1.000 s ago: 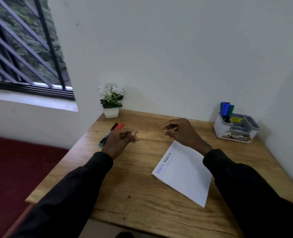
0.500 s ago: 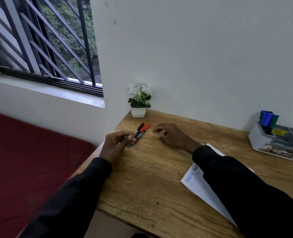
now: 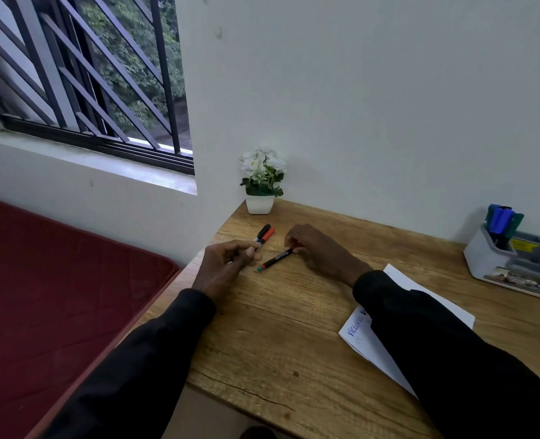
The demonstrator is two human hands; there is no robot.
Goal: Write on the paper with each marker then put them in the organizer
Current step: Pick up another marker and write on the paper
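right hand (image 3: 321,256) pinches marker (image 3: 275,258); sleeve (image 3: 452,359) covers paper (image 3: 362,340); flowerpot (image 3: 260,204) near.

On your paper (image 3: 367,346) you read blue handwriting beginning "Vic" — the rest lies under your sleeve (image 3: 436,343). Print on the marker (image 3: 276,258) and the organizer (image 3: 484,264)'s yellow label (image 3: 520,245) — too small.

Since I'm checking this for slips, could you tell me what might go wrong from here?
The right hand pinches only one end of the green-tipped marker, so it could slip when lifted.
The two other markers lie near the left edge of the table, beside the left hand; a nudge could roll them off.
The right sleeve lies across the paper, so moving the arm may drag it or smear the writing.
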